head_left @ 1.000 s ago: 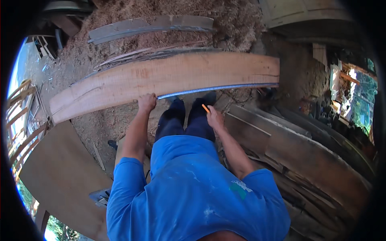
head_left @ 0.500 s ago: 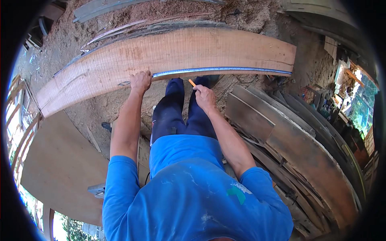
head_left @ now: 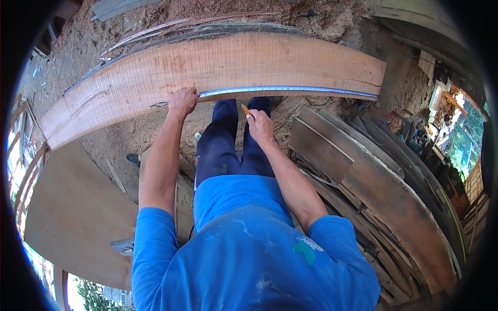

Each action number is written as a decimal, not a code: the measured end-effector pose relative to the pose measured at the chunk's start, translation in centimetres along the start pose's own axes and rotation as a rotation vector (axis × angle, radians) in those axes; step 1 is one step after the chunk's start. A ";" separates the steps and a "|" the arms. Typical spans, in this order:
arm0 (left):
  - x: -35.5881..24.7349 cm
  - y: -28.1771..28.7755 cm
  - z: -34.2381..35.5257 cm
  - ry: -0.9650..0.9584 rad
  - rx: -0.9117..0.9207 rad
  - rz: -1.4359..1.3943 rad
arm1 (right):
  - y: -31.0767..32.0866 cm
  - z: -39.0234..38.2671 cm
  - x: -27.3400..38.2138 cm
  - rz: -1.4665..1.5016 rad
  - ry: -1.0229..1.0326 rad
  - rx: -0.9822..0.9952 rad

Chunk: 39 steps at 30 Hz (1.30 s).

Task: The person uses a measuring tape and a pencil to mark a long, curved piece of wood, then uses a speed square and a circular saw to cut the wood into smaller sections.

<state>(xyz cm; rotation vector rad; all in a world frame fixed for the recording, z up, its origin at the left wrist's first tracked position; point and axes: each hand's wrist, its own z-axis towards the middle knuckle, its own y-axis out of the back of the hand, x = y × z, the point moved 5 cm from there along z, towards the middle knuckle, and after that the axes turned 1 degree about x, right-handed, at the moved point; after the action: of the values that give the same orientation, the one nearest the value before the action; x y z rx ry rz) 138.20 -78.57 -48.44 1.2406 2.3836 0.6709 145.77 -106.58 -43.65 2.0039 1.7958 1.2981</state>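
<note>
The left hand point(head_left: 182, 101) pinned a blue steel tape measure point(head_left: 282, 90) along the long rough-sawn reddish plank point(head_left: 218, 65), fingers closed on it, while right-hand point(head_left: 259, 126) fingers gripped an orange pencil point(head_left: 245, 109) close beside the tape.

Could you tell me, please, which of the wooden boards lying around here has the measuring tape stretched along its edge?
The long pale board straight ahead, under the left hand. The measuring tape runs along its near edge; the dark boards on the right carry none.

Sawdust-covered ground point(head_left: 332, 20), stack of dark weathered boards point(head_left: 384, 181) at the right, pale plywood sheet point(head_left: 72, 217) at the lower left, grey plank point(head_left: 116, 8) at the top, thin wood strips point(head_left: 140, 33) beyond
</note>
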 end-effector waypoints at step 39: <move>0.3 0.1 1.0 -0.073 0.088 -0.014 | 4.4 0.4 -5.3 -0.162 -0.128 -0.225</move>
<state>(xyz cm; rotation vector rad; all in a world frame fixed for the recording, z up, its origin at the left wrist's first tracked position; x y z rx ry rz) 138.63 -78.08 -49.26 1.2602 2.3825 0.5129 149.77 -112.15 -43.75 1.7432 1.6365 1.2325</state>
